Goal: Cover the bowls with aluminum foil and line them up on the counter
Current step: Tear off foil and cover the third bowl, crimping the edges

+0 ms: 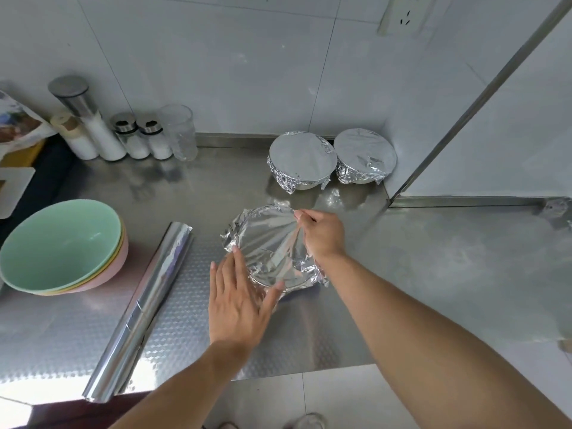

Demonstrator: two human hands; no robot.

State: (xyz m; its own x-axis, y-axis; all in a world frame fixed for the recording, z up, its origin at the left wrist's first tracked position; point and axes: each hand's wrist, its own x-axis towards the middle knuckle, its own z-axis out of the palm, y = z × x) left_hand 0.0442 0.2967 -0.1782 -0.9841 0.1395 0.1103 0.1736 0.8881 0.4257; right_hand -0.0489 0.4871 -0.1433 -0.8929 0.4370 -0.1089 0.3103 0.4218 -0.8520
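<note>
Now, left to right.
Stacked bowls (60,246): far left, still bare.
Foil roll (142,308): near them.
Left hand (238,305): flat, grip released, pressing foil.
Bowl (272,246): middle of surface (433,274).
Right hand (323,233): grip pinching foil edge.
Tip: tuck foil down snug all round.

Foil-draped bowl (272,246) mid-counter; two wrapped bowls (301,159) touching at back; uncovered stack (62,246) left.

Silver foil (272,243); mint-green bowl (62,243).
</note>
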